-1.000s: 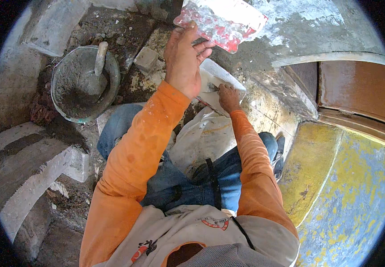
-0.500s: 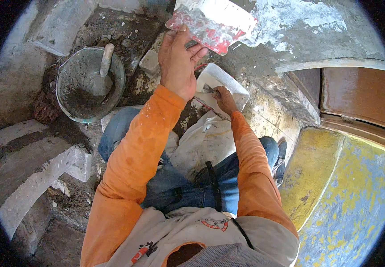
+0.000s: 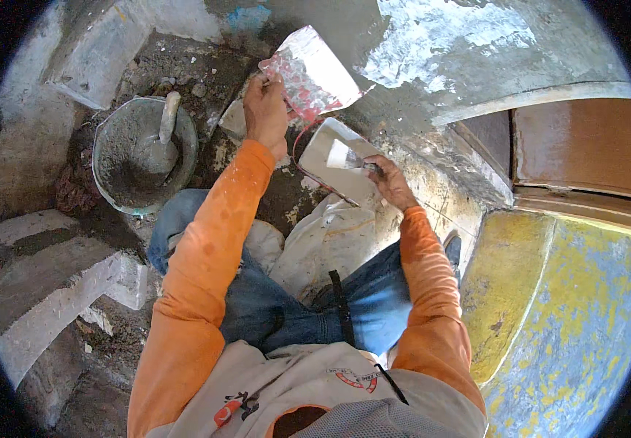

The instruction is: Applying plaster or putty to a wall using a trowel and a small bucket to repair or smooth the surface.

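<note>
My left hand (image 3: 266, 117) grips a red plastic putty spreader (image 3: 317, 73) by its lower left edge. Smooth white putty covers its upper part, with greyer smears near my fingers. Just to the right, my right hand (image 3: 392, 182) is closed on the handle of a putty knife (image 3: 342, 154), its blade loaded with white putty. The knife hovers over a pale putty tub (image 3: 315, 150), apart from the spreader. A red wire-like handle curves along the tub's left side. My right fingers partly hide the knife's handle.
At left stands a bucket (image 3: 99, 164) of grey mortar with a trowel (image 3: 170, 117) in it. A whitish sack (image 3: 330, 241) lies between my knees. The wall (image 3: 439, 44) ahead bears white putty patches. A brown wooden panel (image 3: 578, 150) sits right, concrete steps (image 3: 45, 277) left.
The spreader has come down and left, away from the wall. My right hand has lifted the putty knife out of the tub, its blade now carrying white putty.
</note>
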`<state>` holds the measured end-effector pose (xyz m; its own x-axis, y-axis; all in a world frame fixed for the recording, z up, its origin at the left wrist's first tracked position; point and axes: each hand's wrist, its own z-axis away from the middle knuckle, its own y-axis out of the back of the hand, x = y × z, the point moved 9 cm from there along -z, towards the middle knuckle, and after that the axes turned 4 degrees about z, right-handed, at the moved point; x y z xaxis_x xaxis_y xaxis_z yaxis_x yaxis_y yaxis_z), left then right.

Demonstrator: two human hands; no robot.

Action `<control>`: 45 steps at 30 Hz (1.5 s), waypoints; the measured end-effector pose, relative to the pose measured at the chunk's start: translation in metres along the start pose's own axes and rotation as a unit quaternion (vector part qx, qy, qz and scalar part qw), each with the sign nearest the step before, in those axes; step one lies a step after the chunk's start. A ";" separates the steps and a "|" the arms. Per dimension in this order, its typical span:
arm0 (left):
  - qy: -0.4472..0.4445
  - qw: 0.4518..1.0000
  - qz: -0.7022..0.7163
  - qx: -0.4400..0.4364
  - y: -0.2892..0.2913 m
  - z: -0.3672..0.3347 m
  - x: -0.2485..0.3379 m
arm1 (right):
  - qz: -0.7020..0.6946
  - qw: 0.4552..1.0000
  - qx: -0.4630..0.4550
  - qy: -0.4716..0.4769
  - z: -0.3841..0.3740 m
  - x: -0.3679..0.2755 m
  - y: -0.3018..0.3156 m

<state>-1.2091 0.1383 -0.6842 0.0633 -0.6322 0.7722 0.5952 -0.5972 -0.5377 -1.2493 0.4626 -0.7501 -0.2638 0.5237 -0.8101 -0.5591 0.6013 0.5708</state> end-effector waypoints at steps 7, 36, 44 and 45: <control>0.009 0.981 -0.194 -0.026 0.010 -0.013 -0.077 | 0.027 0.998 -0.055 0.001 0.024 -0.089 0.100; 0.092 0.971 -0.182 -0.125 -0.040 0.029 -0.103 | 0.682 0.698 0.085 0.203 0.023 -0.242 0.085; 0.104 0.981 -0.057 -0.157 -0.048 0.021 -0.078 | 0.534 0.787 0.258 0.172 0.067 -0.173 0.100; 0.110 0.979 -0.063 -0.161 -0.050 0.025 -0.079 | 0.491 0.803 0.286 0.179 0.071 -0.166 0.098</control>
<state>-1.2237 0.2305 -0.7096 -0.1901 -0.6130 0.7669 0.3015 -0.7799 -0.5486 -1.2044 0.4769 -0.5501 -0.6235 0.7691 0.1404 0.4817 0.2364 0.8438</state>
